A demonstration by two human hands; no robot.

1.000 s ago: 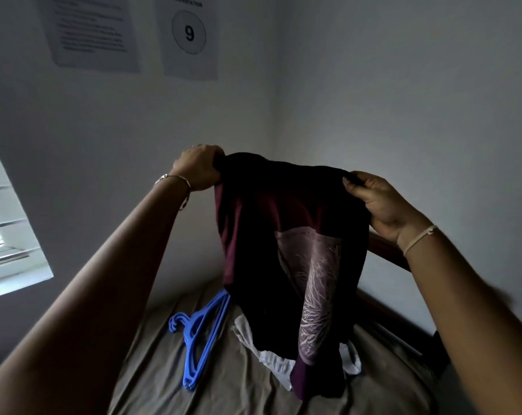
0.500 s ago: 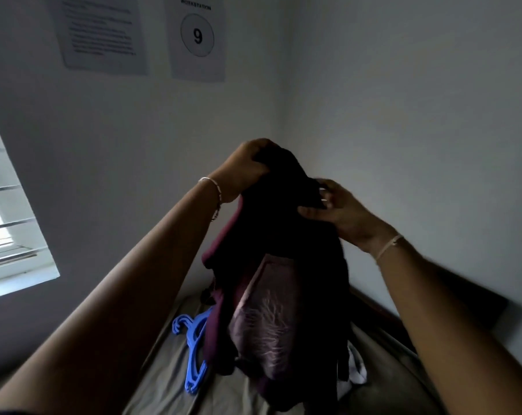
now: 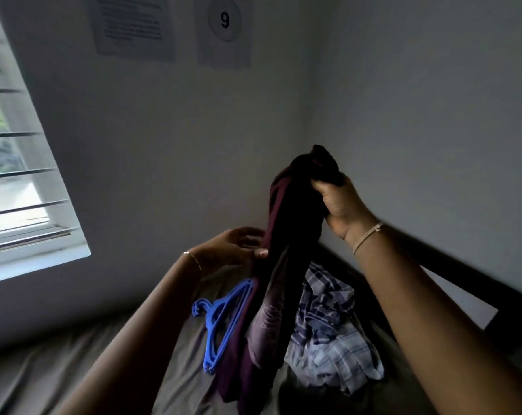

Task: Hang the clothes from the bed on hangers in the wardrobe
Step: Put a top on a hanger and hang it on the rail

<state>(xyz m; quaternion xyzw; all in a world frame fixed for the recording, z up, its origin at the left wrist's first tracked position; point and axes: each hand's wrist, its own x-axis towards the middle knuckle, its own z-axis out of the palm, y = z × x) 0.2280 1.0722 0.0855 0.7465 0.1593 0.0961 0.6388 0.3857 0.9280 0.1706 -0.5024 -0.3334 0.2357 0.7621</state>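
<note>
Since half a second ago the left hand (image 3: 232, 247) has dropped from the top of the dark maroon T-shirt with a pale print (image 3: 286, 235) and now pinches its edge at nine o'clock, while the right hand (image 3: 340, 205) alone clenches the bunched top at one o'clock. The garment hangs down onto the grey-brown sheeted bed (image 3: 74, 369). At four o'clock of it lies a crumpled blue-and-white checked shirt (image 3: 328, 330); at seven o'clock, blue plastic hangers (image 3: 220, 322). At twelve o'clock a white wall sheet (image 3: 224, 20) reads "9"; print on the neighbouring sheet (image 3: 134, 25) is too blurred to read
</note>
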